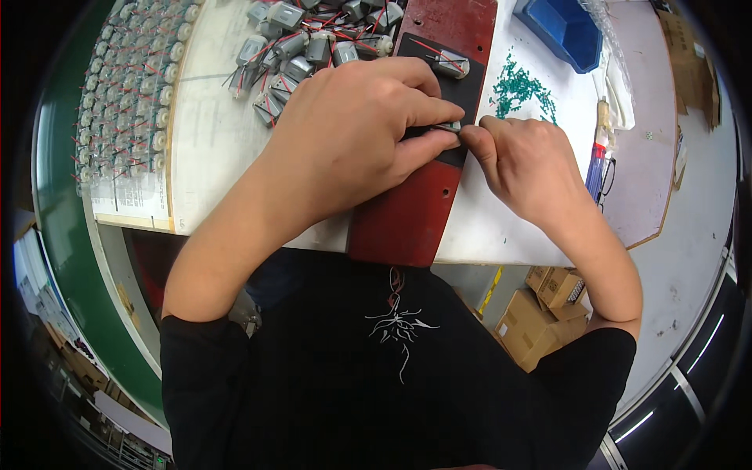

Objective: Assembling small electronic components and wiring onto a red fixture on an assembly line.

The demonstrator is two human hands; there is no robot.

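Observation:
Over a black pad [427,51] on a red metal bar, my left hand [352,117] is closed, its thumb and fingers pinching a small motor [449,126] that they mostly cover. From the other side my right hand [533,160] meets it, thumb and forefinger pressed together at the motor's end. Whatever lies between those right fingertips is too small to make out. Just beyond my left fingers, another small motor [452,66] with red and black wires rests on the pad. Loose grey motors [319,48] with wires are heaped beyond my left wrist.
The red bar [403,215] runs across the white table. Tiny green pieces [518,88] lie scattered right of it, below a blue plastic bin [562,35]. Rows of motors [129,102] fill the far left. A wooden-handled tool [602,117] lies at right; cardboard boxes [536,321] stand on the floor.

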